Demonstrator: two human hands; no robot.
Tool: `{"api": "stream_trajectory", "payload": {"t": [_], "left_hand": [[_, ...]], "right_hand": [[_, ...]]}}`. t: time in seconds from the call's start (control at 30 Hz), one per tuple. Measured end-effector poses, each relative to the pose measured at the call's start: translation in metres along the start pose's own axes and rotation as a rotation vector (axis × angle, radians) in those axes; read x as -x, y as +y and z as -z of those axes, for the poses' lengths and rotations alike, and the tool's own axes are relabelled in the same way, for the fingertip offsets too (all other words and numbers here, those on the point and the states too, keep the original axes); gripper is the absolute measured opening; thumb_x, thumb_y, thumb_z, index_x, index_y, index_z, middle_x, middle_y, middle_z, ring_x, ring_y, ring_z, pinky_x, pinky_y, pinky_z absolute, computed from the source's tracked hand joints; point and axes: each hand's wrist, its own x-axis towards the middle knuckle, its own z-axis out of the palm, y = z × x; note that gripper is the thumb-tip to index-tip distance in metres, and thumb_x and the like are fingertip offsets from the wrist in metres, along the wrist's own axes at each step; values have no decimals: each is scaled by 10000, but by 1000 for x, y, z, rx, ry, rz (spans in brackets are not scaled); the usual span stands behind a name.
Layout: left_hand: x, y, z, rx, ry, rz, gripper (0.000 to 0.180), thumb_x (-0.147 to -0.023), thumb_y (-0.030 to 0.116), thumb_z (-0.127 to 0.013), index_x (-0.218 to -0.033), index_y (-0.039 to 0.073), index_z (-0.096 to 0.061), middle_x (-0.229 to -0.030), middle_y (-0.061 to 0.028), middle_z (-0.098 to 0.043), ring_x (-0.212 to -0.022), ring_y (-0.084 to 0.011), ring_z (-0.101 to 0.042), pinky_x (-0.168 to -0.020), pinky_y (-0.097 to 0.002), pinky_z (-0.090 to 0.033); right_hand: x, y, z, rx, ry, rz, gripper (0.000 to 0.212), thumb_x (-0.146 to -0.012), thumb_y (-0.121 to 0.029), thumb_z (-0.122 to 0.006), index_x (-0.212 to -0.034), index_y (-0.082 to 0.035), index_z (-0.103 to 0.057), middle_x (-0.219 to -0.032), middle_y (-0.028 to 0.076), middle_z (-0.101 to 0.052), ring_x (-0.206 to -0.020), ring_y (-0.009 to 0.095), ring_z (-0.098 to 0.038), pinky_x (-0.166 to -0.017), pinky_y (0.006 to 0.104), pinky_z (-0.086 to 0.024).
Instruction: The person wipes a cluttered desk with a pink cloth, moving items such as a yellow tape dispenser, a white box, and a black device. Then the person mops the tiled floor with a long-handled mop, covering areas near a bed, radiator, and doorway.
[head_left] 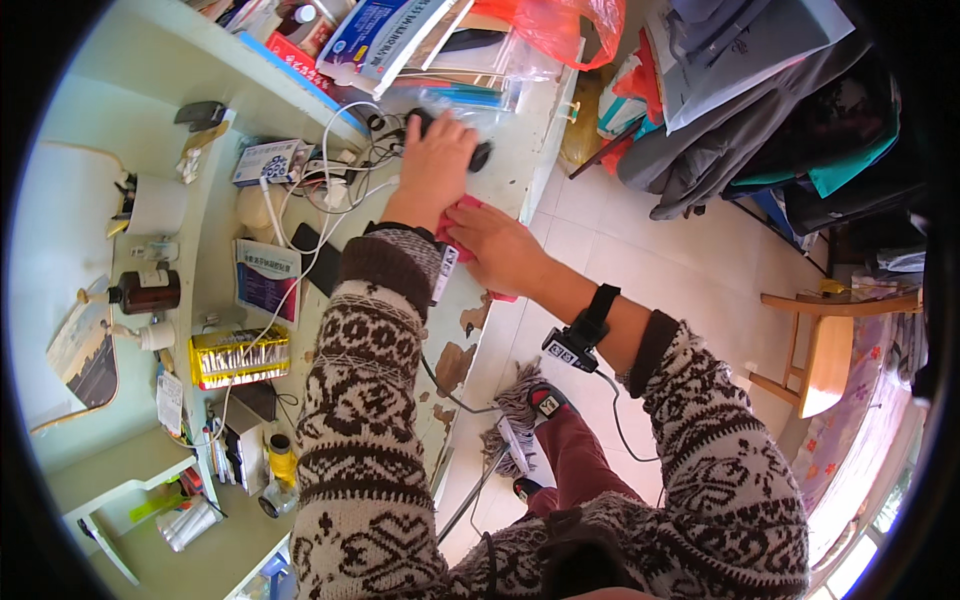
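My left hand [437,165] reaches over the worn pale desk top, its fingers curled down over a black object [481,156]. Dark parts of it stick out on both sides of the hand, and its kind is hidden. Just nearer to me, my right hand [492,243] presses on a pink-red cloth [464,207] at the desk's right edge. Folds of the cloth show by the fingertips and below the palm; the rest lies under the hand. Each wrist wears a strapped device; the one on my right wrist is a small black box [571,349].
Tangled white and black cables [345,170] lie left of my hands, beside a dark phone-like slab [317,259]. Books and packages [385,40] are piled at the far end. A shelf with a brown bottle [150,291] runs along the left. A mop head [512,410] lies on the floor.
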Motion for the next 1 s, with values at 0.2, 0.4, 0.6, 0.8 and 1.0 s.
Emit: {"api": "stream_trajectory", "payload": {"t": [0.2, 0.4, 0.6, 0.8, 1.0], "left_hand": [[23, -61, 27, 69, 124, 402, 443, -637, 201, -743, -1008, 57, -548, -1046, -122, -524, -1025, -336, -526, -803, -432, -496], [23, -60, 38, 100, 67, 448, 424, -678, 185, -728, -1044, 52, -560, -1100, -102, -520, -1053, -322, -538, -803, -434, -508], [18, -55, 23, 90, 17, 443, 449, -696, 176, -721, -1102, 81, -555, -1103, -98, -525, -1026, -316, -558, -797, -440, -512], [30, -46, -4, 138, 112, 338, 393, -766, 41, -562, -1155, 55, -512, -971, -165, -581, -947, -348, -581, -769, -447, -496], [107, -46, 55, 291, 337, 48, 476, -754, 82, -690, -1206, 77, -543, -1192, -109, -563, -1085, -336, -548, -906, -365, -465]], "right_hand": [[-49, 54, 20, 150, -201, -145, 386, -744, -120, -532, -1084, 55, -585, -1216, 239, -541, -1183, 350, -482, -1052, 393, -343], [-135, 68, -35, 289, -387, -303, 347, -796, -267, -544, -1069, -78, -645, -1165, 123, -613, -1131, 265, -546, -906, 414, -422], [-102, 78, -24, 181, -251, 197, 325, -767, -204, -553, -1050, -92, -667, -1148, 113, -626, -1071, 278, -578, -907, 391, -455], [-39, 133, 41, 232, 284, -112, 240, -766, -49, -493, -925, -95, -667, -1002, 94, -643, -906, 299, -622, -761, 393, -512], [-49, 101, 6, 336, 470, -371, 266, -815, -174, -547, -1001, -24, -664, -1081, 184, -635, -1022, 354, -582, -930, 423, -440]]}}
